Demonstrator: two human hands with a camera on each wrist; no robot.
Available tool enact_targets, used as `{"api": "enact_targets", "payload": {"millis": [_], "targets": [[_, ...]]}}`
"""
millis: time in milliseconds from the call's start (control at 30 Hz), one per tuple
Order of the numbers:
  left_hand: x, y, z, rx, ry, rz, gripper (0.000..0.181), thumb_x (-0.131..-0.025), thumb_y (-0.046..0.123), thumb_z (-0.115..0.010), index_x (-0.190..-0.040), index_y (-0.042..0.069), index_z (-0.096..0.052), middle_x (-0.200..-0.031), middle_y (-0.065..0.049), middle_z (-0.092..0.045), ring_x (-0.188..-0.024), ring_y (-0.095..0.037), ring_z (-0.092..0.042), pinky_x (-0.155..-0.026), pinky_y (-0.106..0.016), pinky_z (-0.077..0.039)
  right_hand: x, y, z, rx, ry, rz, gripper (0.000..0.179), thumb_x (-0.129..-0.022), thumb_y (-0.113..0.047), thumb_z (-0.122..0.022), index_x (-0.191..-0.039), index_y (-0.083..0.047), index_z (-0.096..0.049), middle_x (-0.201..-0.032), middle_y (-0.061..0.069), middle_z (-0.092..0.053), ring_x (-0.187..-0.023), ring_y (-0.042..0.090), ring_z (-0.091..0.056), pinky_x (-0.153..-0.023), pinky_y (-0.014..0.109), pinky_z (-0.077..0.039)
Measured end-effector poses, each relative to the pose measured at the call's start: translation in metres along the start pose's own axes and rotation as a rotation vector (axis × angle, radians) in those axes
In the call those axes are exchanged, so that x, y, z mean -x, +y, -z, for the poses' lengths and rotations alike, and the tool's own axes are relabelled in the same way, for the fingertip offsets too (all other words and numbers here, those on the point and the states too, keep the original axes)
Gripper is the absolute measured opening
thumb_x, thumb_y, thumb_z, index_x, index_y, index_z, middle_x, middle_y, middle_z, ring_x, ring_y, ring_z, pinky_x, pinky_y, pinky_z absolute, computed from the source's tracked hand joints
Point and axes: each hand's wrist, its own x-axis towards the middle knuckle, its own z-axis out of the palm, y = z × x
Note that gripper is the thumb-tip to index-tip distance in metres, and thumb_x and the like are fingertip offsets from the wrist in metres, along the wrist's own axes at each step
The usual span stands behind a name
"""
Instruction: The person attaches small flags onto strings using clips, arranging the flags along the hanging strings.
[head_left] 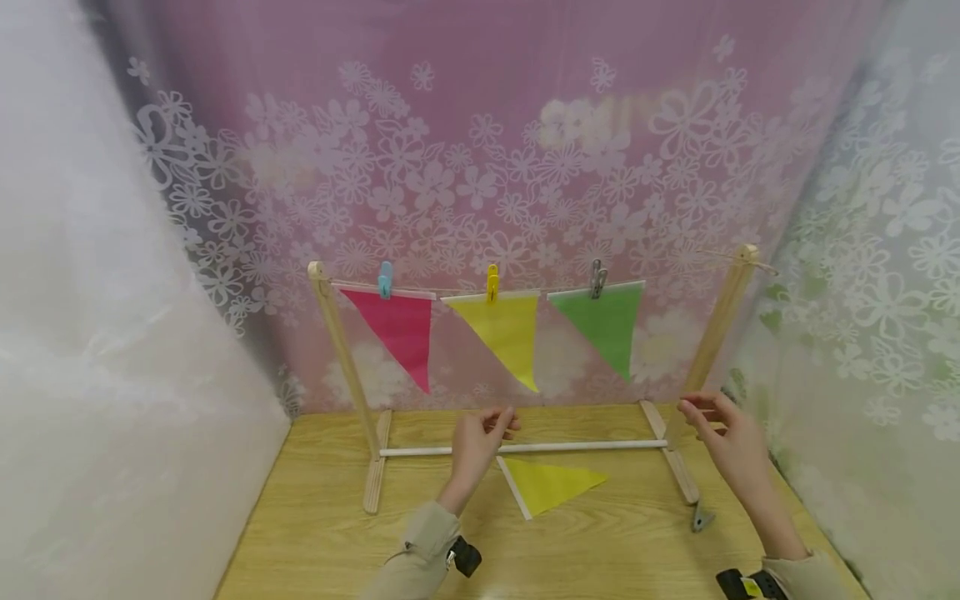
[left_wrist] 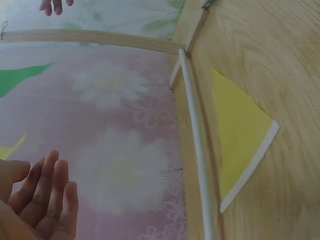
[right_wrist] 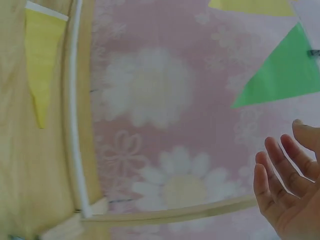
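My left hand [head_left: 480, 446] hovers in front of the white rod [head_left: 585, 447], fingers relaxed and nothing visible in them. My right hand [head_left: 731, 442] is raised in front of the right wooden post [head_left: 716, 333], with loosely bent, bare fingers. Behind them a string carries a red pennant [head_left: 405, 333], a yellow pennant [head_left: 510, 333] and a green pennant [head_left: 611, 325]. They hang from a blue clothespin [head_left: 386, 280], a yellow clothespin [head_left: 492, 284] and a grey clothespin [head_left: 597, 279]. Another yellow pennant [left_wrist: 240, 135] with a white edge lies flat on the table, nearest my left hand.
A loose grey clothespin [head_left: 701, 518] lies by the right wooden foot [head_left: 681, 475] of the stand. The left post [head_left: 345, 367] leans slightly. A flowered pink curtain [head_left: 480, 167] closes off the back, and pale sheets [head_left: 112, 333] stand at both sides of the wooden table [head_left: 315, 533].
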Motion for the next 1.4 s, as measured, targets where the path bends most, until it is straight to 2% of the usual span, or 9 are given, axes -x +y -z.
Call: {"api": "enact_targets", "payload": {"millis": [100,267,400,633,800,1000,1133,1267,1400], "targets": [[0.005,-0.018,-0.005,-0.055,-0.033,0.012,0.026,-0.101,0.033,-0.064,-0.102,0.012,-0.08,-0.086,-0.001,-0.078,-0.072,-0.015,-0.074,-0.061,-0.024,-0.058,0.016,0.019,-0.009,0.001,-0.002,-0.042,0.018,-0.101,-0.016,-0.066,-0.113,-0.004,-0.071,-0.094,-0.006,-0.072,-0.079,-0.01,-0.06,-0.06,0.014,-0.053],[0.011,-0.045,-0.011,-0.151,-0.082,0.0,0.024,-0.102,0.032,-0.063,-0.101,0.014,-0.079,-0.087,-0.001,-0.078,-0.078,-0.017,-0.074,-0.067,-0.024,-0.057,0.037,0.048,-0.023,0.043,-0.016,-0.101,0.017,-0.099,-0.017,-0.068,-0.11,-0.004,-0.073,-0.1,0.014,-0.074,-0.077,-0.012,-0.058,-0.056,0.016,-0.054],[0.011,-0.062,-0.013,-0.24,-0.094,-0.046,0.018,-0.102,0.023,-0.065,-0.1,0.012,-0.079,-0.089,-0.002,-0.077,-0.081,-0.016,-0.073,-0.071,-0.026,-0.057,0.052,0.07,-0.027,0.113,-0.055,-0.154,0.02,-0.099,-0.021,-0.068,-0.109,-0.004,-0.073,-0.103,0.017,-0.074,-0.077,-0.012,-0.056,-0.058,0.018,-0.052],[0.012,-0.088,-0.018,-0.351,-0.113,-0.055,0.011,-0.098,0.011,-0.068,-0.1,0.007,-0.078,-0.088,0.0,-0.075,-0.079,-0.014,-0.069,-0.068,-0.027,-0.055,0.076,0.106,-0.028,0.216,-0.134,-0.212,0.02,-0.099,-0.018,-0.069,-0.106,0.0,-0.072,-0.098,0.018,-0.074,-0.071,0.015,-0.067,-0.058,0.023,-0.05],[0.008,-0.1,-0.021,-0.449,-0.15,-0.062,0.01,-0.096,0.008,-0.069,-0.1,0.009,-0.078,-0.092,-0.003,-0.076,-0.083,-0.018,-0.07,-0.068,-0.028,-0.056,0.083,0.131,-0.03,0.273,-0.242,-0.262,0.024,-0.1,-0.018,-0.066,-0.11,0.002,-0.07,-0.099,0.018,-0.074,-0.077,0.027,-0.069,-0.06,0.032,-0.054],[0.005,-0.107,-0.021,-0.477,-0.283,-0.06,0.017,-0.098,0.005,-0.065,-0.11,0.006,-0.078,-0.108,-0.01,-0.076,-0.093,-0.025,-0.073,-0.073,-0.033,-0.059,0.086,0.154,-0.031,0.322,-0.37,-0.312,0.026,-0.1,-0.015,-0.063,-0.116,0.005,-0.069,-0.102,0.025,-0.069,-0.083,0.034,-0.07,-0.065,0.046,-0.057],[0.007,-0.116,-0.022,-0.551,-0.32,-0.125,0.017,-0.097,0.002,-0.066,-0.109,0.002,-0.077,-0.106,-0.011,-0.076,-0.092,-0.025,-0.072,-0.074,-0.034,-0.059,0.091,0.166,-0.032,0.349,-0.436,-0.311,0.024,-0.096,-0.005,-0.061,-0.117,0.006,-0.069,-0.099,0.023,-0.065,-0.081,0.033,-0.068,-0.062,0.043,-0.055],[0.012,-0.125,-0.023,-0.645,-0.325,-0.181,0.015,-0.094,0.0,-0.069,-0.107,0.001,-0.077,-0.111,-0.012,-0.075,-0.101,-0.027,-0.071,-0.083,-0.037,-0.06,0.097,0.175,-0.033,0.336,-0.446,-0.325,0.028,-0.09,0.0,-0.064,-0.118,0.005,-0.068,-0.1,0.021,-0.066,-0.082,0.031,-0.067,-0.063,0.043,-0.054],[0.014,-0.128,-0.025,-0.725,-0.321,-0.23,0.016,-0.093,0.002,-0.071,-0.107,0.003,-0.078,-0.116,-0.01,-0.074,-0.107,-0.027,-0.07,-0.088,-0.038,-0.059,0.101,0.179,-0.034,0.328,-0.434,-0.359,0.032,-0.089,-0.005,-0.071,-0.119,0.004,-0.068,-0.097,0.018,-0.069,-0.082,0.031,-0.068,-0.064,0.044,-0.054]]}}
